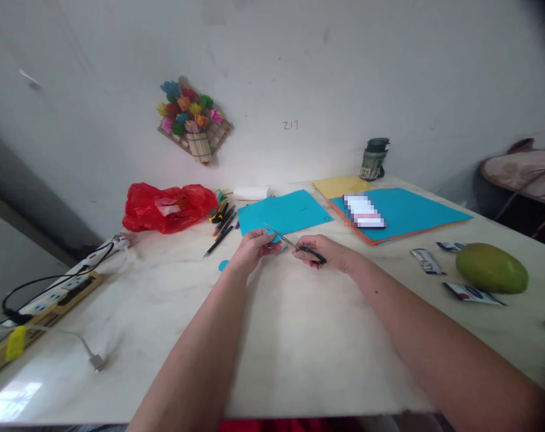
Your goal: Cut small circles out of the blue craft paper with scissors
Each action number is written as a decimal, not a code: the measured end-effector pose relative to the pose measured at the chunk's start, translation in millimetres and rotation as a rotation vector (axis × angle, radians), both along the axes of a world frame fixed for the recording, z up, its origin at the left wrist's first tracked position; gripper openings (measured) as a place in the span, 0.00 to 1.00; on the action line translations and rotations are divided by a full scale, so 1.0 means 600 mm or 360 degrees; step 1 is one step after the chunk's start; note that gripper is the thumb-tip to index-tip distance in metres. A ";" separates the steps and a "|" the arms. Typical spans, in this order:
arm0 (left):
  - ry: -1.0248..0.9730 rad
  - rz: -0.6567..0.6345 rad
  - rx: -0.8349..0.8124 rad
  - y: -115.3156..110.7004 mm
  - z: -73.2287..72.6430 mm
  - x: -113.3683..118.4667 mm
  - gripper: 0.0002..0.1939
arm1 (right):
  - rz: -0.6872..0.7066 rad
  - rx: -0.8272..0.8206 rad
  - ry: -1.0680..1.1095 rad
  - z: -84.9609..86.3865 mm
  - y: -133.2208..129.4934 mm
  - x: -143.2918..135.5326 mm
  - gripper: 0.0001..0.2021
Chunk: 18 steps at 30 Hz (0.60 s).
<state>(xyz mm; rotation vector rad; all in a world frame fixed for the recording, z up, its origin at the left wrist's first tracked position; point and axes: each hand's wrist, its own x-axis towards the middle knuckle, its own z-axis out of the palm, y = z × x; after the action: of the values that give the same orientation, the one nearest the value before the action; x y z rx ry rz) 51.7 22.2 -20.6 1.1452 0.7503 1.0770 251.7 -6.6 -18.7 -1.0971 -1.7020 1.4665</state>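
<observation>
Near the middle of the table, my left hand (256, 246) pinches a small piece of blue paper (273, 237). My right hand (316, 251) is closed around the black handles of the scissors (312, 254), whose blades point left and reach the blue piece. Just behind both hands lies a blue sheet (285, 211) with a small circle drawn near its right corner. A little blue paper cutout (223, 264) rests on the table beside my left forearm, partly hidden by it.
Pens (219, 240) and a red plastic bag (168, 207) lie left. A power strip (56, 297) runs along the left edge. To the right are stacked coloured sheets (411, 207), a phone (364, 211), a bottle (373, 159), sachets (427, 261) and a green fruit (491, 268).
</observation>
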 end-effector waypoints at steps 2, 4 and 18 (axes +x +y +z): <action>-0.0009 0.0000 0.0007 0.000 -0.001 -0.001 0.10 | 0.0006 -0.0020 0.0028 -0.002 0.002 0.001 0.14; -0.0017 -0.0003 0.0010 0.000 -0.001 -0.001 0.10 | 0.0013 -0.0043 0.0051 -0.003 0.004 0.001 0.14; -0.0057 -0.0022 0.0023 -0.002 -0.001 0.001 0.11 | -0.0009 -0.0018 0.0046 0.000 0.000 -0.002 0.14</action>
<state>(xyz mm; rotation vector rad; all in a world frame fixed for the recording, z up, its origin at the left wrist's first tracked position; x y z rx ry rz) 52.0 21.2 -21.1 1.1389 0.7063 1.0903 250.6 -6.4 -18.8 -1.0805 -1.6711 1.4830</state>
